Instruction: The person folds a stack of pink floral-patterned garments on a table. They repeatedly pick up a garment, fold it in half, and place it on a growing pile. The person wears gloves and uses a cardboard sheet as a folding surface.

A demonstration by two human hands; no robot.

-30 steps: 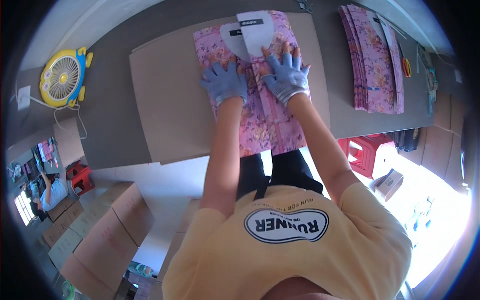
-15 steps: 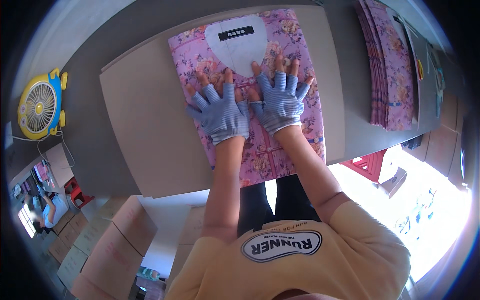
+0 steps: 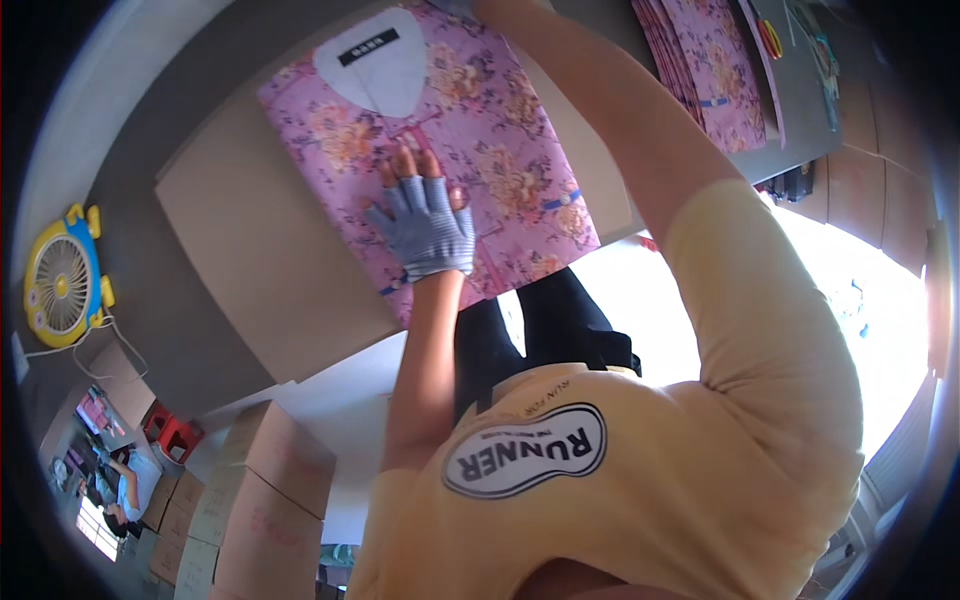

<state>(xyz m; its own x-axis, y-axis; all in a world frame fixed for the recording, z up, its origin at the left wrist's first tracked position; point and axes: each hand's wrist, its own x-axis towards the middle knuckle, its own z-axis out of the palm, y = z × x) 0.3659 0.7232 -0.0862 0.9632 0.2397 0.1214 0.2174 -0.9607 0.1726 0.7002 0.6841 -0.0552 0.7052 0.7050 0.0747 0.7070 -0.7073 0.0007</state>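
Note:
A folded pink floral blouse (image 3: 515, 165) with a white neck opening and a dark label lies on a sheet of tan cardboard (image 3: 250, 240). My left hand (image 3: 428, 225), in a blue-and-white striped fingerless glove, rests flat on the blouse's front below the neck, fingers spread. My right arm reaches up to the far edge of the picture. Only a bit of my gloved right hand (image 3: 462, 8) shows there, beside the blouse's far right corner; its fingers are cut off or hidden.
More folded pink floral garments (image 3: 715, 75) are stacked at the right of the grey table (image 3: 150, 330). Beyond them lie yellow-and-red handled scissors (image 3: 769, 39). A yellow and blue fan (image 3: 65, 278) stands at the left. Cardboard boxes (image 3: 270, 500) and another person (image 3: 130, 485) are lower left.
My right hand has left the blouse and moved up to the far edge. My left hand stays flat on the blouse. The whole view has shifted and turned a little.

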